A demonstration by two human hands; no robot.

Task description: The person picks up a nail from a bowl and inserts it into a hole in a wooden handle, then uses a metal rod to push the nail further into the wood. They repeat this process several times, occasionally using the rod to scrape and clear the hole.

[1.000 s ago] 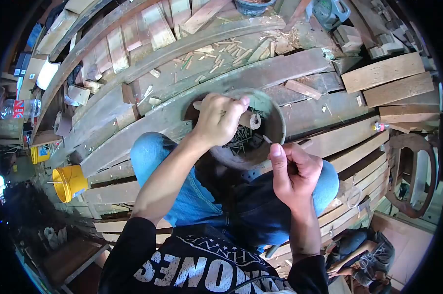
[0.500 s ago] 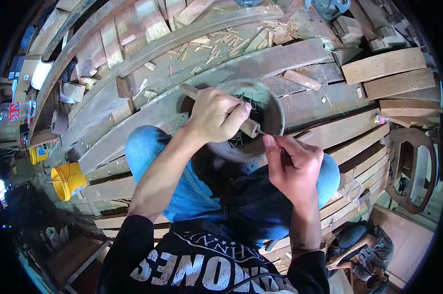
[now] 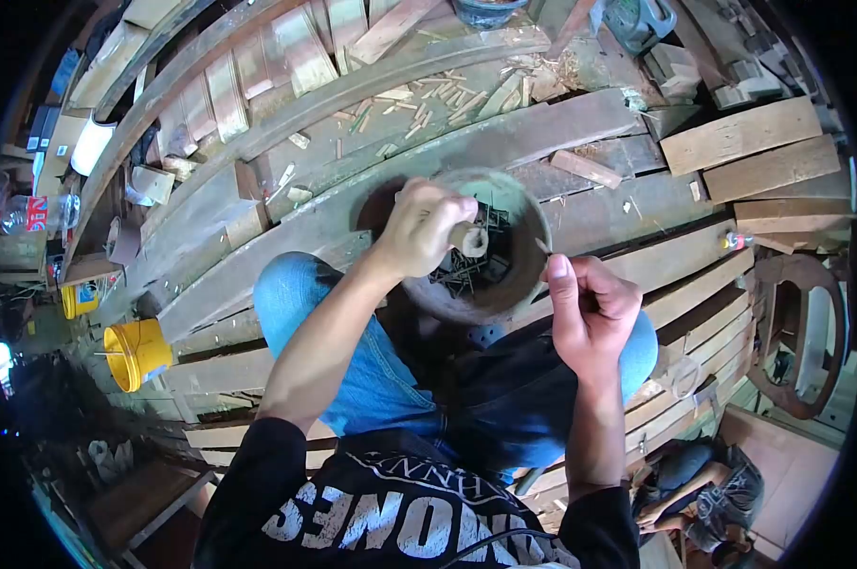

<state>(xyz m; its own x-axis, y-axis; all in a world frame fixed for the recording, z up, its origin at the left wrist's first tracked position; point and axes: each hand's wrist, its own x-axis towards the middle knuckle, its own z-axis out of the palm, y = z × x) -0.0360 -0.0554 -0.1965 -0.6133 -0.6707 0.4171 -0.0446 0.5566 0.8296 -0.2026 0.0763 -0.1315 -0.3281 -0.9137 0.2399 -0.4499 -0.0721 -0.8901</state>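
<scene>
My left hand (image 3: 424, 226) is wrapped round a wooden stick (image 3: 472, 243), whose round end with a dark hollow faces up towards me. My right hand (image 3: 592, 305) is closed in a pinch to the right of it, thumb against forefinger, with a small thin pointed piece (image 3: 543, 247) sticking out at the tips. A gap separates that piece from the stick's end. Under the stick stands a round tub (image 3: 535, 223) between my knees, with many thin dark nail-like pieces (image 3: 462, 275) lying inside it. My left hand hides part of the tub's left side.
Wooden planks (image 3: 628, 213) make up the surface around the tub, with thin wood offcuts (image 3: 428, 104) scattered at the far side. A yellow bucket (image 3: 135, 353) stands at left. Boards (image 3: 741, 133) lie at right. Another person (image 3: 703, 493) sits at lower right.
My right hand has drawn back to the right, taking the thin piece away from the stick's end. My left hand has tilted the stick so its end points more towards me.
</scene>
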